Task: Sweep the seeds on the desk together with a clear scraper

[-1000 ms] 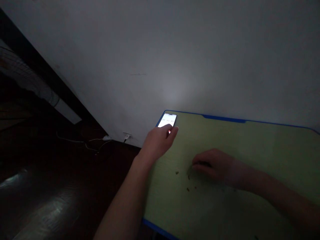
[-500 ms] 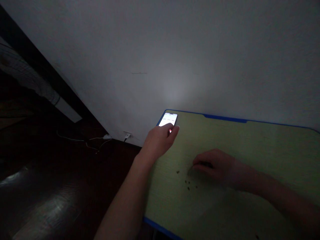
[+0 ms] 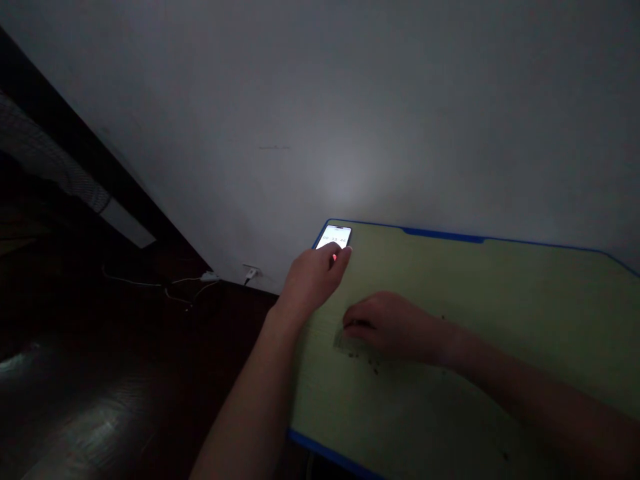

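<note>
My left hand lies over the lower end of a phone at the table's far left corner. Its thumb is at the phone's right edge and its fingers are bent around the lower part. Digits glow on the phone's white screen. My right hand is low over the table, fingers pinched together on a thin, pale, see-through piece, too dim to name. Close under that hand are several small dark bits on the tabletop.
The pale green table has a blue edge and stands against a grey wall. A few more dark specks lie on it, one near the front. Left of it, a plug and white cables are near the dark floor.
My right hand has moved left across the table with the see-through piece, closer to the left arm. Some dark bits lie in different spots. My left hand stays on the phone.
</note>
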The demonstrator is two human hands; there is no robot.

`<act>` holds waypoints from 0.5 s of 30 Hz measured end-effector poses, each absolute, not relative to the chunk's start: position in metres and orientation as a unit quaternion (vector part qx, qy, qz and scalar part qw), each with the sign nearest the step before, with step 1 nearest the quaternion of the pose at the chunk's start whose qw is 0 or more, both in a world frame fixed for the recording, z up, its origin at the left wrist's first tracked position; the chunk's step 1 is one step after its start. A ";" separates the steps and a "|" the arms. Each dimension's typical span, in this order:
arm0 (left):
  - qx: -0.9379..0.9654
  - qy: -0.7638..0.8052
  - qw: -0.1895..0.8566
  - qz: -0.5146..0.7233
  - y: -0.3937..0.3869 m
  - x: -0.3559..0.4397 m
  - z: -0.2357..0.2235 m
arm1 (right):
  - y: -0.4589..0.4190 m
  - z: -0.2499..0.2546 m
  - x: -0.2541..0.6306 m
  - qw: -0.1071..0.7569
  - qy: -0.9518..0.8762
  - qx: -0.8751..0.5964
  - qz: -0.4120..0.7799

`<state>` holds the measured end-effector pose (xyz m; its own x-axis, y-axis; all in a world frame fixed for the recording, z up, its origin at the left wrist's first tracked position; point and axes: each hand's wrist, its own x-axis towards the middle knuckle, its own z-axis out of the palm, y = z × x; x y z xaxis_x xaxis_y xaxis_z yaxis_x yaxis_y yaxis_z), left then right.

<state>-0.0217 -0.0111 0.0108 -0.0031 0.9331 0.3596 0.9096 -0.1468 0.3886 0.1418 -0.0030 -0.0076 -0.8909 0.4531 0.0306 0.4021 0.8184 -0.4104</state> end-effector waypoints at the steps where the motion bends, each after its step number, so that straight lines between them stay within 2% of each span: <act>1: 0.707 0.651 0.022 0.275 -0.011 -0.022 0.011 | -0.004 -0.007 0.146 0.065 -0.950 -0.222 0.209; 9: 0.711 0.645 0.016 0.279 -0.012 -0.019 0.013 | 0.004 -0.008 0.198 0.068 -0.919 -0.315 0.230; 15: 0.712 0.643 0.017 0.282 -0.011 -0.019 0.012 | -0.004 -0.023 0.190 0.068 -0.919 -0.314 0.230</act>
<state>-0.0192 -0.0114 0.0120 0.0148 0.9249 0.3799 0.9055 -0.1736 0.3872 0.1903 -0.0038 -0.0231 -0.7930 0.6090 -0.0196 0.5466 0.6968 -0.4644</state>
